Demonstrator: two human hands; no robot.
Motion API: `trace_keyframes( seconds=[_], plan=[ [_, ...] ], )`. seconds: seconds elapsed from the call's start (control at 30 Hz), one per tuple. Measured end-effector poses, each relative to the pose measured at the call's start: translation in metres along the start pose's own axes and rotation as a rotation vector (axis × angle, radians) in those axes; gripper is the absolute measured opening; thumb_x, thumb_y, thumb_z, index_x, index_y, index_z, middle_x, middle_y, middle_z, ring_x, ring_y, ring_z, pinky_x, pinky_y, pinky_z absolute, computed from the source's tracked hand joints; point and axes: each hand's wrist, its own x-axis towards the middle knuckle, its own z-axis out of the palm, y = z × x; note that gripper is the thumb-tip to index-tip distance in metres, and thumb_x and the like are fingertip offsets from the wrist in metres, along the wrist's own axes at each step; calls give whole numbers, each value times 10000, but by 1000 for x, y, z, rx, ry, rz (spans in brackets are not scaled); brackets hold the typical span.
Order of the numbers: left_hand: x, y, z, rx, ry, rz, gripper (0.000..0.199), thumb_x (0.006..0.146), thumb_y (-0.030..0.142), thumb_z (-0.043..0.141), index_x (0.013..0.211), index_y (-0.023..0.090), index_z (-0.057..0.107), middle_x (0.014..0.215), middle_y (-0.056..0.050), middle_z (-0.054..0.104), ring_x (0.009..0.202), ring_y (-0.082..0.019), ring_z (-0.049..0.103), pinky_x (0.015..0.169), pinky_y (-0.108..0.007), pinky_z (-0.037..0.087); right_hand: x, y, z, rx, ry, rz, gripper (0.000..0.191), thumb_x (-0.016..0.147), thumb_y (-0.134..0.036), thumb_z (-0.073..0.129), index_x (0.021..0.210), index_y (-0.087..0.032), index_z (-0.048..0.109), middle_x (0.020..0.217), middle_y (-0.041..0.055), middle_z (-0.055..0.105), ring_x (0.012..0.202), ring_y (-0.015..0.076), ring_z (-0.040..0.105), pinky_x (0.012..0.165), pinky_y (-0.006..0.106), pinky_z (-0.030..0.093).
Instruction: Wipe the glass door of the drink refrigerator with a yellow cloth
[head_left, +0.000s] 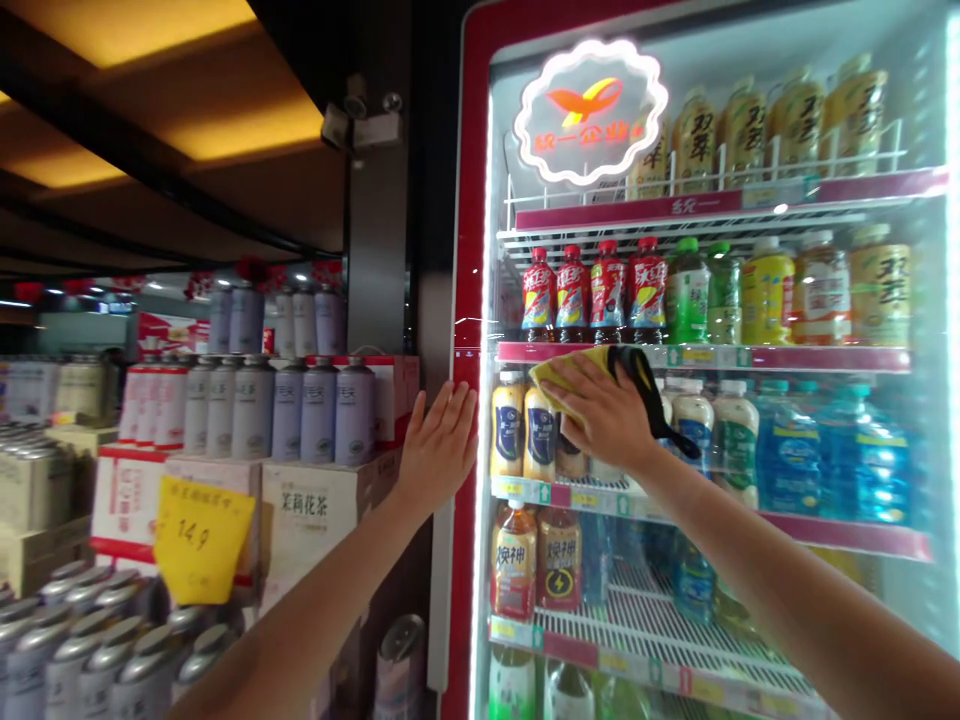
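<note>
A tall drinks fridge with a red frame (471, 250) and a glass door stands in front of me. My left hand (439, 440) lies flat at the left edge of the frame, fingers stretched upward, holding nothing. My right hand (604, 405) presses a yellow cloth (551, 372) against the glass, at the height of the third shelf's bottles. A black part of the cloth (637, 385) and a dark strap hang out on the right side of that hand. Behind the glass, red-labelled bottles (607, 290) show just above it. The right palm and part of the cloth are hidden.
Inside the fridge are several shelves of bottles, with a glowing round sign (591, 112) at the top. To the left, stacked cans (319, 410) stand on boxes (315, 510) beside a yellow price tag (202, 540). More cans (112, 650) fill the lower left. A dark pillar (379, 250) rises beside the fridge.
</note>
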Motion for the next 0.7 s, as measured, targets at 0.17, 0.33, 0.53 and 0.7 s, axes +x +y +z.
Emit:
trace_keyframes(
  seconds=[0.17,0.33,0.53,0.7],
  plan=[
    [-8,-12,-2,23,4,3,702,1034,320,435,1663,149,172,1641,-143,410,1552,-307,339,1288,-567,231,54,-24,13,2,45,147,552,977,-275,489,1529,-275,519,1683,32,374,1566,345,291,1235,650,252],
    [-19,-15,-6,52,25,-4,674,1037,365,441,1638,121,259,1624,-157,438,1541,-311,361,1277,-554,254,44,-66,34,38,-43,-119,533,1014,-269,463,1545,-234,492,1675,48,394,1558,331,310,1250,618,256],
    [-26,-19,-10,44,26,18,703,1035,388,454,1649,131,227,1636,-144,422,1540,-311,362,1284,-543,241,52,-45,28,38,-75,-222,521,1012,-254,490,1532,-293,504,1654,11,433,1535,291,368,1254,598,278],
    [-28,-13,-9,74,15,8,664,1037,343,454,1629,105,275,1632,-142,431,1540,-310,360,1274,-537,255,80,-53,33,25,17,-50,492,1036,-288,478,1523,-241,519,1658,77,420,1545,358,337,1219,669,301]
  ],
)
